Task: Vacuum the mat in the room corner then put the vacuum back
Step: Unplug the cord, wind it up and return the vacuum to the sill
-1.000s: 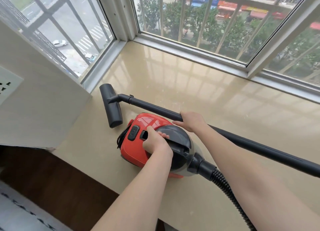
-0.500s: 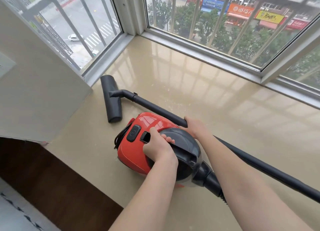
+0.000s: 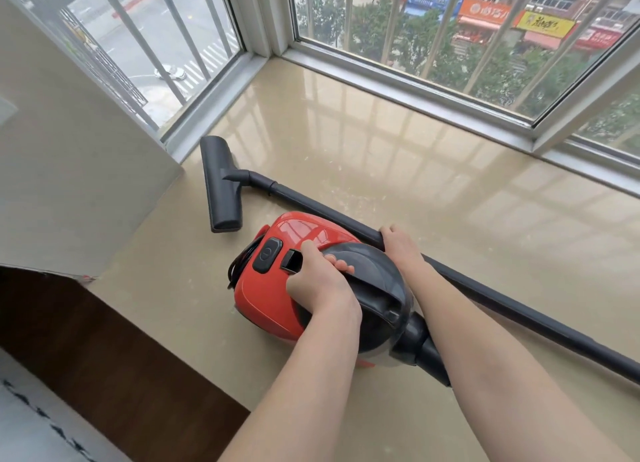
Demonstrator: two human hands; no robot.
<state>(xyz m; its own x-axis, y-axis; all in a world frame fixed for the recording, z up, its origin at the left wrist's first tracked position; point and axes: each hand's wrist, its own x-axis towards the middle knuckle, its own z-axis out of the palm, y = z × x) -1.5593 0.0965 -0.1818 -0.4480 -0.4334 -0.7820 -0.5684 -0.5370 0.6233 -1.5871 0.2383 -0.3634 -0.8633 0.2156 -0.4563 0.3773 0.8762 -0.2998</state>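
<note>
A red and black canister vacuum sits on the glossy beige window ledge. My left hand grips its black carry handle on top. My right hand holds the black wand beside the canister. The wand runs from the lower right to a flat black floor nozzle lying on the ledge near the left window frame. A black hose leaves the canister's near end. No mat is in view.
Barred windows close the ledge at the back and left. A beige wall block stands left of the nozzle. The ledge's front edge drops to dark wood floor at the lower left.
The canister and nozzle have come down onto the ledge and shifted slightly back towards the window corner. Both hands keep the same hold. The view has tilted up.
</note>
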